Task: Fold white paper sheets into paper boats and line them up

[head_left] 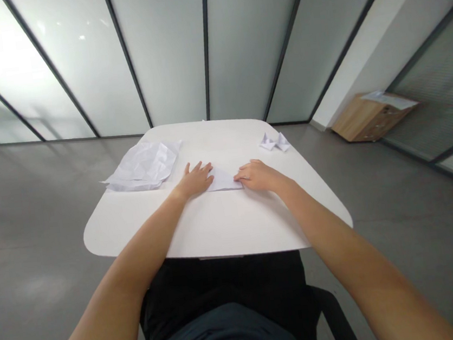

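A folded white sheet of paper (224,180) lies on the white table, between my two hands. My left hand (196,180) rests flat at its left side with the fingers spread, their tips over the paper. At the right corner of the sheet, my right hand (255,176) has its fingers bent together, gripping the edge; its thumb is hard to make out. Two small folded paper shapes (274,141) stand farther back on the right. To the left lies a loose stack of crumpled white paper sheets (144,165).
The white table (232,224) has rounded corners, and its near edge is just before my lap. A black chair armrest (333,316) shows at lower right. A wooden cabinet (368,118) stands on the floor at right. Frosted glass panels (168,51) rise behind the table.
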The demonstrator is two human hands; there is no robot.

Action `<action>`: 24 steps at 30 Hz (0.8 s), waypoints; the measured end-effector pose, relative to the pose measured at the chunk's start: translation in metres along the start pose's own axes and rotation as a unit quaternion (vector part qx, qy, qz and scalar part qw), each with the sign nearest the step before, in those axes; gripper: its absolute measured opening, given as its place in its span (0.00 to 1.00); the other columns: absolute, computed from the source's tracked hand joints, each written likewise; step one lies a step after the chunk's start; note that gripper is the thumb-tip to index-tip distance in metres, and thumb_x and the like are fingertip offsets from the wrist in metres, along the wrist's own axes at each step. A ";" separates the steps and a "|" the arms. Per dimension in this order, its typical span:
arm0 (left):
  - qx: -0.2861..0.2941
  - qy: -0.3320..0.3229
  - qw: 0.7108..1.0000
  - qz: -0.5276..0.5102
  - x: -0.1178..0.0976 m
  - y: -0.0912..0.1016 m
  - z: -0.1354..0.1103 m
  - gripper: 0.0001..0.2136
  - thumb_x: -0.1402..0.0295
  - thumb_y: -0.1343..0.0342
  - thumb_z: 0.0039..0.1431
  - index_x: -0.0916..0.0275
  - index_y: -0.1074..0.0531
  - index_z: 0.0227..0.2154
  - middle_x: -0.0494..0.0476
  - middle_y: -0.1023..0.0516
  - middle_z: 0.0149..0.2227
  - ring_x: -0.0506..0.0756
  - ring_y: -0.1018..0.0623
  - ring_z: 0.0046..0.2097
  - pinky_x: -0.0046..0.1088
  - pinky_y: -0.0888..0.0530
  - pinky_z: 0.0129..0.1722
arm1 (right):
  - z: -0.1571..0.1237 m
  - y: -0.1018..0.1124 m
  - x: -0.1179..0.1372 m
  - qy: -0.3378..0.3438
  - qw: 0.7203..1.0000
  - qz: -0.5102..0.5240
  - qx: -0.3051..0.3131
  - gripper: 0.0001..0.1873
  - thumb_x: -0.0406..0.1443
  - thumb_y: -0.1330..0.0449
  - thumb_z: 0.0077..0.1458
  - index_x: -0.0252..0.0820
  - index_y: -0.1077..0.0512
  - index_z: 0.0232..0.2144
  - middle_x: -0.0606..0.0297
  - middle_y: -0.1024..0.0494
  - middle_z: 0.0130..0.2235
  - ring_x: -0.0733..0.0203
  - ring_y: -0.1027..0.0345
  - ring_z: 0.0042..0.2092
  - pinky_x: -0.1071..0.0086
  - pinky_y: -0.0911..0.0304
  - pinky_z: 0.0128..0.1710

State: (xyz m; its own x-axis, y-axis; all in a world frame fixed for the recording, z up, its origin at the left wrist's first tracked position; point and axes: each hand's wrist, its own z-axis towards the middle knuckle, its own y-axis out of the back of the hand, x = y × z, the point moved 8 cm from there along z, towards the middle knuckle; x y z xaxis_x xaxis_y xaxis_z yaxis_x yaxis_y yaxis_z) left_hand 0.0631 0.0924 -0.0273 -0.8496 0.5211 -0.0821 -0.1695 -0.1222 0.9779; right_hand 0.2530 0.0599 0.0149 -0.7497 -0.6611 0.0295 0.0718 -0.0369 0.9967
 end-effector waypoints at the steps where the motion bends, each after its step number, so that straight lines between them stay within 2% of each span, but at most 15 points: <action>1: -0.007 0.000 1.000 -0.003 -0.001 0.001 -0.001 0.25 0.59 0.58 0.74 0.55 0.39 0.71 0.61 0.35 0.72 0.65 0.41 0.75 0.64 0.52 0.73 | 0.001 0.001 0.002 0.008 1.000 -0.003 -0.015 0.18 0.36 0.44 0.67 0.52 0.17 0.52 0.62 0.16 0.54 0.49 0.26 0.60 0.49 0.45 0.67; 4: -0.038 0.000 0.999 -0.011 -0.008 0.008 -0.003 0.23 0.60 0.56 0.74 0.56 0.37 0.68 0.63 0.29 0.68 0.63 0.38 0.73 0.61 0.50 0.73 | 0.004 0.001 0.011 0.035 0.998 0.003 -0.055 0.20 0.43 0.42 0.68 0.50 0.20 0.57 0.61 0.20 0.60 0.45 0.32 0.65 0.52 0.43 0.66; 7: -0.077 0.003 0.997 -0.015 -0.016 0.021 -0.004 0.19 0.61 0.51 0.72 0.57 0.30 0.61 0.62 0.22 0.60 0.63 0.32 0.69 0.54 0.43 0.71 | 0.008 -0.005 0.020 0.054 0.997 0.013 -0.057 0.25 0.50 0.42 0.68 0.46 0.21 0.59 0.57 0.22 0.62 0.41 0.34 0.66 0.50 0.44 0.66; 11: -0.099 0.012 0.995 -0.018 -0.020 0.035 -0.002 0.13 0.60 0.49 0.70 0.57 0.23 0.49 0.61 0.18 0.51 0.63 0.25 0.59 0.45 0.30 0.60 | 0.012 -0.012 0.019 0.049 0.998 0.007 -0.048 0.27 0.53 0.41 0.67 0.46 0.22 0.60 0.55 0.23 0.63 0.41 0.33 0.65 0.51 0.44 0.66; 14: -0.070 -0.016 0.997 -0.042 -0.018 0.037 0.000 0.15 0.58 0.50 0.71 0.58 0.21 0.47 0.61 0.19 0.51 0.62 0.22 0.54 0.41 0.27 0.58 | 0.012 -0.016 0.006 0.020 0.999 -0.002 -0.037 0.26 0.52 0.42 0.68 0.50 0.24 0.62 0.60 0.25 0.65 0.43 0.32 0.65 0.52 0.44 0.67; 18: 0.004 -0.107 0.990 -0.090 -0.016 0.037 -0.007 0.18 0.58 0.52 0.72 0.57 0.21 0.52 0.58 0.18 0.54 0.59 0.22 0.57 0.37 0.30 0.63 | 0.008 -0.019 -0.006 0.002 1.000 0.008 -0.019 0.27 0.51 0.42 0.68 0.52 0.26 0.64 0.63 0.28 0.67 0.43 0.33 0.65 0.51 0.44 0.68; 21: 0.012 -0.110 0.989 -0.093 -0.005 0.044 -0.015 0.16 0.59 0.49 0.71 0.58 0.19 0.50 0.58 0.17 0.53 0.59 0.21 0.56 0.37 0.31 0.63 | 0.006 -0.019 -0.008 -0.004 1.000 0.015 -0.016 0.27 0.51 0.42 0.68 0.53 0.26 0.64 0.64 0.28 0.68 0.44 0.34 0.66 0.50 0.44 0.68; 24: 0.036 -0.104 0.990 -0.089 0.003 0.046 -0.018 0.17 0.54 0.44 0.68 0.58 0.19 0.50 0.58 0.17 0.53 0.60 0.22 0.56 0.36 0.31 0.63 | 0.005 -0.019 -0.009 -0.005 1.000 0.017 -0.018 0.27 0.51 0.42 0.68 0.52 0.26 0.64 0.64 0.28 0.67 0.44 0.34 0.66 0.51 0.43 0.68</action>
State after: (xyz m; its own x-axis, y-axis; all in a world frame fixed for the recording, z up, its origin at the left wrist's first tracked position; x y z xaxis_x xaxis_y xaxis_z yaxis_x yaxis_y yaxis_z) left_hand 0.0439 0.0725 0.0138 -0.6860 0.6932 -0.2209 -0.2657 0.0439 0.9631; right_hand 0.2548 0.0704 -0.0039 -0.7533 -0.6546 0.0641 0.1212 -0.0423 0.9917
